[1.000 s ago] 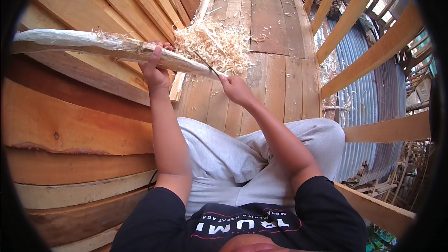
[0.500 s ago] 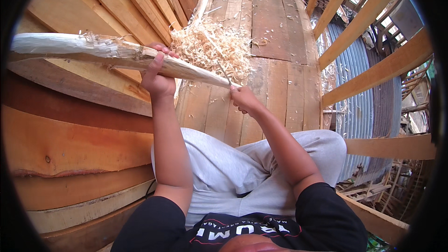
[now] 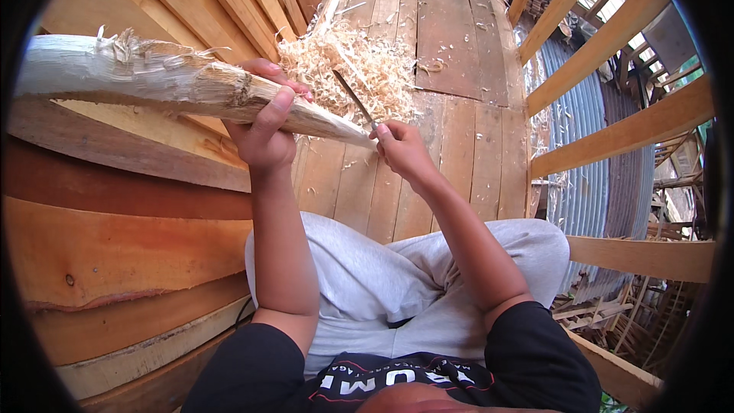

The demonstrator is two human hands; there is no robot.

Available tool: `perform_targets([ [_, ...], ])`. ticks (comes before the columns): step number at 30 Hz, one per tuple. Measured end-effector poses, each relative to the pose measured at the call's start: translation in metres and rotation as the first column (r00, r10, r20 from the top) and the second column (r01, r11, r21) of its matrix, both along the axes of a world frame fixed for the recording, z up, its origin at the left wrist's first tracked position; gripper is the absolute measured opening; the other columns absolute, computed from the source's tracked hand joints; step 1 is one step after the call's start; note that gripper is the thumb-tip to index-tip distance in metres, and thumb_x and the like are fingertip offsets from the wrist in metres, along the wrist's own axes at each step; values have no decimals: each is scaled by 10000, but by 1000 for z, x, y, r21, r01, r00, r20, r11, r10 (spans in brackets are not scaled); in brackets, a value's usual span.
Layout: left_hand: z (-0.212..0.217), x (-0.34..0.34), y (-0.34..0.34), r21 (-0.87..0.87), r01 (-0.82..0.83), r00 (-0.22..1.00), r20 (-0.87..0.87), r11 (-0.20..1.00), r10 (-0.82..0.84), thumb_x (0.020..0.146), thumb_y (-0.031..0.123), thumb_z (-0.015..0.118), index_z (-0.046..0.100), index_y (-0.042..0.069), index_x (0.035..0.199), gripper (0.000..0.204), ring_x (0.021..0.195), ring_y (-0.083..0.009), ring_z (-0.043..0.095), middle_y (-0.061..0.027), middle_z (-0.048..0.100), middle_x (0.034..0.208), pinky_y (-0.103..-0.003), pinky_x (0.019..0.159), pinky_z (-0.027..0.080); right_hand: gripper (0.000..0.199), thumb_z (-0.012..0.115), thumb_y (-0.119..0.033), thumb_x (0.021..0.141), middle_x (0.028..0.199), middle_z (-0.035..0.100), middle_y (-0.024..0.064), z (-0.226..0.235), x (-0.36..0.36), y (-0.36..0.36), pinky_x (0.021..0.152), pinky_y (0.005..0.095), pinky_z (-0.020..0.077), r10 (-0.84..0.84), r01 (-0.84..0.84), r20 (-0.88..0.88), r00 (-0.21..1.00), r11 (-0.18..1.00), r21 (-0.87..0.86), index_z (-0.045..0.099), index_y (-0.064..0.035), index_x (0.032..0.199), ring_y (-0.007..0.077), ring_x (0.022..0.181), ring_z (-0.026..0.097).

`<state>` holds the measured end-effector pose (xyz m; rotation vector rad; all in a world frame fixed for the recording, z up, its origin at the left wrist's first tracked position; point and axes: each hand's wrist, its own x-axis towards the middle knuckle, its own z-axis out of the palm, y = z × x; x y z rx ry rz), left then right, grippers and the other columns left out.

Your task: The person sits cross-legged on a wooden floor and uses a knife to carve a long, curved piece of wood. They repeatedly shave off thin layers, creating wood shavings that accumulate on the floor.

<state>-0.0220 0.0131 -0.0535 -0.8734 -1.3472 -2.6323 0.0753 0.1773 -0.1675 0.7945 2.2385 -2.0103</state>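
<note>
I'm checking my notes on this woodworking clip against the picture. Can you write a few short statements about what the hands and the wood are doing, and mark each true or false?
1. The left hand grips a pale, rough wooden stake. True.
2. The right hand holds a hammer. False: it holds a thin knife near the stake's pointed end.
3. A pile of wood shavings lies on the plank floor beyond the hands. True.
4. The stake lies flat on the floor, untouched. False: the left hand holds it up off the planks.
5. The person wears light grey trousers. True.
</note>
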Motion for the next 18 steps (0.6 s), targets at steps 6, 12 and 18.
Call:
perform_targets([
  [6,5,7,11,-75,-15,999,-42,997,12,743,77,589,526,3,1020,294,737,-233,603,-118,554,833,-401,688,514,424,438,-355,1004,665,543,43,2,6,-1,526,311,354,-21,22,-4,1000,999,26,606,-29,791,122,553,449],
  [12,3,6,10,-49,-18,999,-32,999,17,739,67,598,530,0,985,264,734,-230,612,-114,540,862,-391,684,530,585,473,-476,959,572,521,112,27,5,-7,589,403,418,61,-75,80,995,979,188,561,14,653,215,575,531],
  [18,-1,2,11,4,41,998,-42,999,-41,730,23,610,538,-15,985,268,723,-232,643,-114,548,885,-375,683,562,605,493,-508,945,506,460,75,14,4,-5,479,385,356,58,-69,100,993,991,113,503,-13,596,188,463,448],
])
